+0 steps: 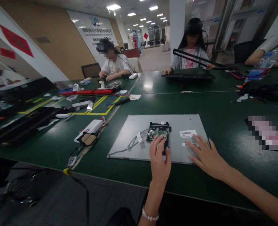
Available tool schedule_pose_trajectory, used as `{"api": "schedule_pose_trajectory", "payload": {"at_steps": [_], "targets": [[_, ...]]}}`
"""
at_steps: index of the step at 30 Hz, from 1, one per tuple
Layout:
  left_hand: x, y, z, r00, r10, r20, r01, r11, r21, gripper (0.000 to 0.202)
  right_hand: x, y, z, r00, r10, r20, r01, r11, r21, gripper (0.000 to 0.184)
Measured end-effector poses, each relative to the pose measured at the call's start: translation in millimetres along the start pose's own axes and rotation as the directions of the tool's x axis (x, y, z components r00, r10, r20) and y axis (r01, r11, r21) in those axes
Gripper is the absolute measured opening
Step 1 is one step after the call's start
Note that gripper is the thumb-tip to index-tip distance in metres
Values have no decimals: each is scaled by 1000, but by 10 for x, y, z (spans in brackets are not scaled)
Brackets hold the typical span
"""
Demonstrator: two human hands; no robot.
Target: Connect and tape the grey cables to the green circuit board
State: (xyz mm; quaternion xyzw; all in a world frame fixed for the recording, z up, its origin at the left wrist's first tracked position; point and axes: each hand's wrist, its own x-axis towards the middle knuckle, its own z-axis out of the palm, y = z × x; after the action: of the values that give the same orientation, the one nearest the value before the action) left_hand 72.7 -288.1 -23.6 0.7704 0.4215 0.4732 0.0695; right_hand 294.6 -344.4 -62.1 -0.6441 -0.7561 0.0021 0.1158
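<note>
A grey metal panel [129, 138] lies flat on the dark green table [223, 119] in front of me. A small circuit board in a black frame [158, 130] sits on its middle, with grey cables [136, 139] running off to the left. My left hand [159, 161], a bead bracelet at its wrist, rests at the near edge of the board, fingers stretched onto it. My right hand [207, 157] lies flat and open on the panel's right part, beside a white label [188, 133].
A white device with a tan pad [89, 131] lies left of the panel. Tools, cables and a metal bowl [113, 85] clutter the far left. Two people sit across the table, one behind a black panel [188, 75]. A blurred object [268, 133] lies at right.
</note>
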Motion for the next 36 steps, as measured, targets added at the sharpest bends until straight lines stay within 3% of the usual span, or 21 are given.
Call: {"api": "schedule_pose_trajectory", "payload": {"at_steps": [4, 9, 15, 24, 27, 32, 36], "targets": [[0, 15, -1, 1000, 1, -4, -1, 1000, -4, 34, 175, -135, -4, 995, -97, -19, 96, 995, -16, 56], [-6, 21, 0, 1000, -10, 14, 10, 1000, 10, 33, 389, -297, -50, 974, -219, 66, 214, 974, 71, 64], [-10, -11, 22, 999, -22, 37, 21, 1000, 21, 32, 628, -503, -52, 960, -250, 124, 228, 960, 165, 70], [13, -69, 32, 994, -49, 97, 39, 993, 109, 30, 829, -633, -1, 957, -281, 70, 258, 938, 231, 62], [192, -237, -59, 980, -55, 191, 11, 974, 227, 28, 824, -631, -26, 951, -305, 53, 281, 923, 265, 58], [558, -710, -186, 959, -81, 272, -40, 910, 412, 38, 803, -627, -39, 949, -309, 66, 282, 924, 259, 60], [667, -990, -201, 913, -138, 384, -92, 847, 524, 41, 807, -628, -40, 948, -309, 82, 279, 925, 257, 60]]}}
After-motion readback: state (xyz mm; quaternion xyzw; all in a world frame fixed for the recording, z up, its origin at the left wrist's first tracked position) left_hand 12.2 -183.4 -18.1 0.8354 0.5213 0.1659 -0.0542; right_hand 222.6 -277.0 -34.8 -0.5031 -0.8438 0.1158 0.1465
